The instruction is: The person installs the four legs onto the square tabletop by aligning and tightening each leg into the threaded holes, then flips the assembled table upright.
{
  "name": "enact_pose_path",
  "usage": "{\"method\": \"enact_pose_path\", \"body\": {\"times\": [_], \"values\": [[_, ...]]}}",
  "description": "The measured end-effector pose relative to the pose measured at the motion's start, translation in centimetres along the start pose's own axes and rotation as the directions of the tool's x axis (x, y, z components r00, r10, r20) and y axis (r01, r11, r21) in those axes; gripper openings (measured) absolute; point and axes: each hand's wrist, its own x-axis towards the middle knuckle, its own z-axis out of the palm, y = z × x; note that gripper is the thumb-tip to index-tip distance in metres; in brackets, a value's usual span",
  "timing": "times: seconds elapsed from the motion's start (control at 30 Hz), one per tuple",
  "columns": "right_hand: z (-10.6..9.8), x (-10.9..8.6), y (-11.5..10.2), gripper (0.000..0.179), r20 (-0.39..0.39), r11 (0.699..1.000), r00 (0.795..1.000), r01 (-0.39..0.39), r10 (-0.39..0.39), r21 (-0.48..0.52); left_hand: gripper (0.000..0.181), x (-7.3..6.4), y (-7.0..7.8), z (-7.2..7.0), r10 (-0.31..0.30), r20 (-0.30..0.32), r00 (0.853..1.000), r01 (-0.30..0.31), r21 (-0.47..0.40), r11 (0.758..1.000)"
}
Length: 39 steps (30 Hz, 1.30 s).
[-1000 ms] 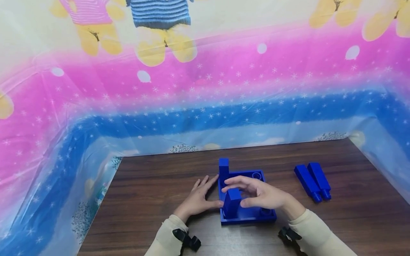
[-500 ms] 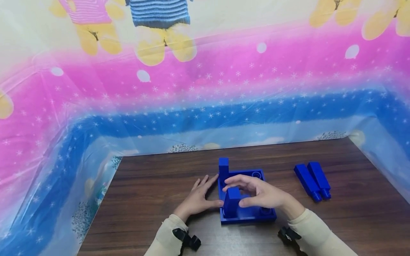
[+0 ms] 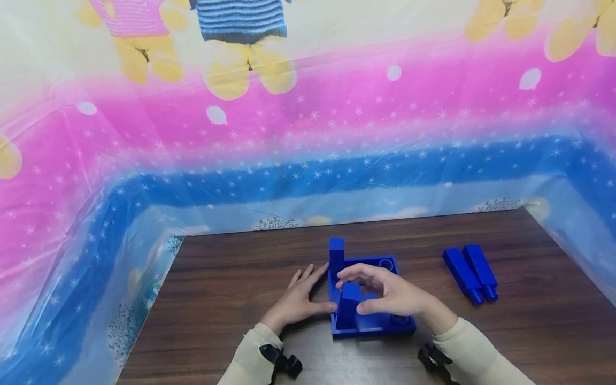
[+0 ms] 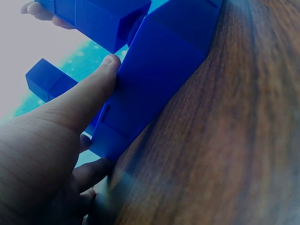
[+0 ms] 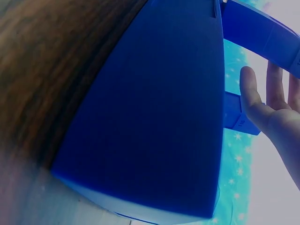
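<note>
A blue tray-like tabletop (image 3: pixel 372 333) with round corner sockets lies on the wooden table. Two square blue table legs stand up along its left side, one at the back (image 3: pixel 336 251) and one at the front (image 3: pixel 346 314). My right hand (image 3: pixel 401 294) curves round the upper part of the front leg, thumb on the right and fingers behind. The left hand (image 3: pixel 298 302) is spread along the left edge, its thumb at the rim beside the front leg and its forefinger by the back leg. In the left wrist view that thumb (image 4: pixel 105 75) lies against the tabletop's edge.
Two loose blue legs (image 3: pixel 462 275) with threaded ends lie side by side to the right of the tabletop. A round socket (image 3: pixel 386 264) shows at the back right corner. A printed curtain (image 3: pixel 308 182) hangs behind the table.
My right thumb has shifted slightly left, closer over the front leg. The left hand, the tabletop and the loose legs have stayed in place.
</note>
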Motion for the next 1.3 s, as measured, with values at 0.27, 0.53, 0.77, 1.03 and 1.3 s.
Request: {"method": "enact_pose_path", "body": {"times": [0.27,0.53,0.77,1.03,1.3], "values": [[0.9,0.0,-0.3,0.056,-0.054,0.998,0.999,-0.009,0.005,-0.069,0.100,0.0,0.1,0.0,0.005,0.007,1.000,-0.005,-0.006,1.000],[1.6,0.3,-0.2,0.054,-0.079,0.988,0.996,0.036,-0.048,-0.147,0.098,0.0,0.0,0.0,0.014,0.009,1.000,-0.014,0.000,1.000],[2.0,0.4,-0.5,0.054,-0.121,0.983,0.992,0.021,-0.043,-0.183,0.096,0.0,0.0,0.0,0.027,0.014,1.000,-0.027,0.008,1.000],[2.5,0.5,-0.6,0.052,-0.163,0.969,0.986,0.004,-0.045,-0.247,0.096,0.0,-0.1,0.0,0.032,0.013,0.999,-0.033,0.008,0.999],[2.9,0.7,-0.9,0.051,-0.202,0.949,0.979,-0.036,-0.030,-0.313,0.096,0.0,-0.1,-0.1,0.040,0.014,0.999,-0.040,0.011,0.999]]}}
